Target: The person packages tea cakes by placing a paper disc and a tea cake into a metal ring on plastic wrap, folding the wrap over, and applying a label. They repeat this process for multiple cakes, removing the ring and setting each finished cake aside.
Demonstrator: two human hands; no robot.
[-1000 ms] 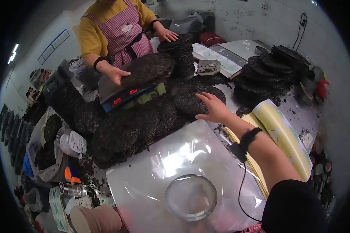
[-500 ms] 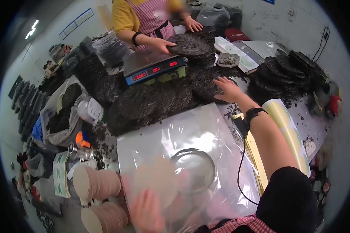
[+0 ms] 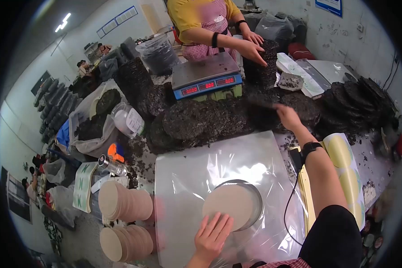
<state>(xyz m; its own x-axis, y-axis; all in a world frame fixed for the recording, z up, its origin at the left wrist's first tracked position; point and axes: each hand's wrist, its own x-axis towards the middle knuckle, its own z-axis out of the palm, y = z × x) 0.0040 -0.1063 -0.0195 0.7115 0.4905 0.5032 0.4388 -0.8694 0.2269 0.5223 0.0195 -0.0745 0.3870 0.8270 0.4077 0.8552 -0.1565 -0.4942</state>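
Note:
My left hand (image 3: 213, 234) lies flat with fingers spread on the near edge of a tan paper disc (image 3: 231, 205). The disc rests on a round ring (image 3: 256, 198) in the middle of a clear plastic sheet (image 3: 187, 174). My right hand (image 3: 288, 117), arm stretched out with a black wristband, grips the edge of a dark pressed tea cake (image 3: 265, 111) and lifts it from the pile of cakes (image 3: 196, 120) behind the sheet.
Across the table a person in a yellow shirt and pink apron has both hands (image 3: 254, 47) on a stack of cakes beside a blue scale (image 3: 206, 78). Stacks of tan discs (image 3: 123, 203) lie at left. Yellow sticker sheets (image 3: 348, 174) and more cake stacks (image 3: 357, 100) sit at right.
My left hand has brought a tan disc onto the ring and rests on it. My right hand has closed on a tea cake and raised its edge. The other person moved a cake off the scale.

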